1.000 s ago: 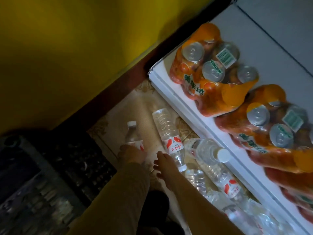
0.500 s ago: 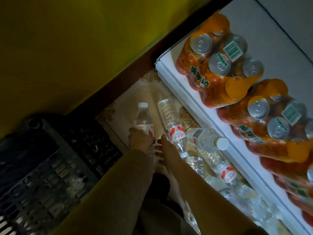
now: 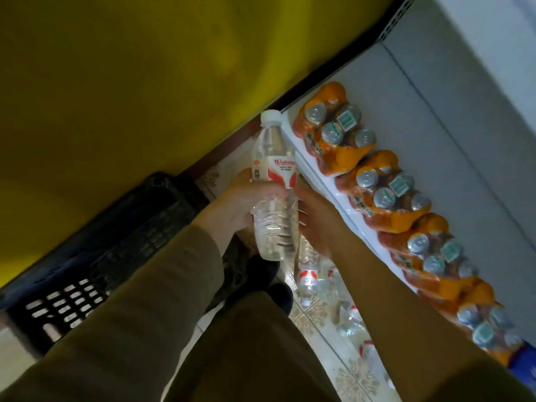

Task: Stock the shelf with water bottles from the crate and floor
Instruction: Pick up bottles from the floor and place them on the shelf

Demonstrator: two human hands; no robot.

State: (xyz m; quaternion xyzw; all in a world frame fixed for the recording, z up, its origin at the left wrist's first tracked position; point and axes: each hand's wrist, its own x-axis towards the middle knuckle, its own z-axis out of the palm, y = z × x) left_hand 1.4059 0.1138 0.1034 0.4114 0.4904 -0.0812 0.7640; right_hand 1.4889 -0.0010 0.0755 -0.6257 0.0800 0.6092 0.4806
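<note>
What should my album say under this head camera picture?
Left hand lifts a water bottle beside shelved orange can packs.

One water bottle (image 3: 274, 187) held up, white cap. More bottles on the floor (image 3: 309, 278) — a blurred heap, at least three, exact count unclear. Shrink-wrapped orange can packs (image 3: 333, 134) on the shelf (image 3: 435, 140) — four in a row. One black crate (image 3: 95, 256). Two hands in view.
</note>
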